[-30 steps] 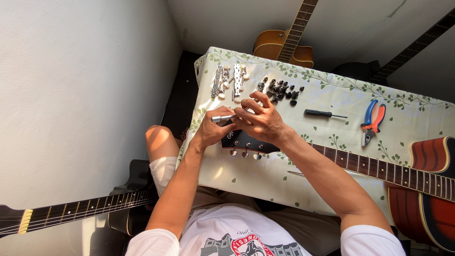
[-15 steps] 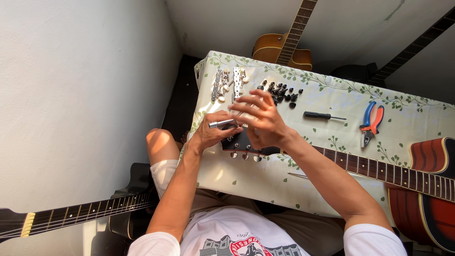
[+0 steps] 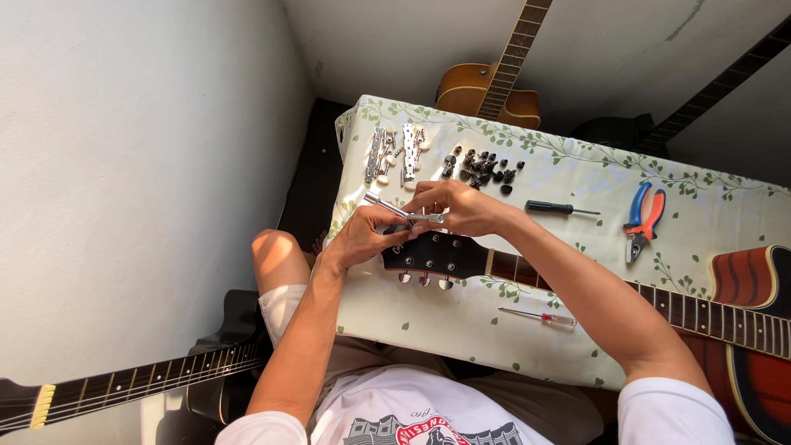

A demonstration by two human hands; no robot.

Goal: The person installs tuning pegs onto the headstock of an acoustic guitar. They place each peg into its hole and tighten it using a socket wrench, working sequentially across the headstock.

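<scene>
A guitar lies across the table with its dark headstock (image 3: 437, 254) pointing left and its red body (image 3: 754, 330) at the right edge. Both my hands hover over the headstock's upper edge. My left hand (image 3: 362, 237) and my right hand (image 3: 461, 206) together hold a silvery metal tuner strip (image 3: 400, 211) just above the headstock. Three silver tuner knobs stick out along the headstock's lower edge.
On the floral tablecloth (image 3: 577, 165) lie two more tuner strips (image 3: 394, 155), several black pegs (image 3: 484, 167), a black screwdriver (image 3: 560, 209), blue-orange pliers (image 3: 643, 216) and a clear-handled screwdriver (image 3: 540, 316). One guitar (image 3: 494, 86) leans behind the table, another neck (image 3: 124, 387) lies lower left.
The hands have shifted slightly with the tuner strip, which now sits angled at the headstock's top edge. The guitar has not moved.
</scene>
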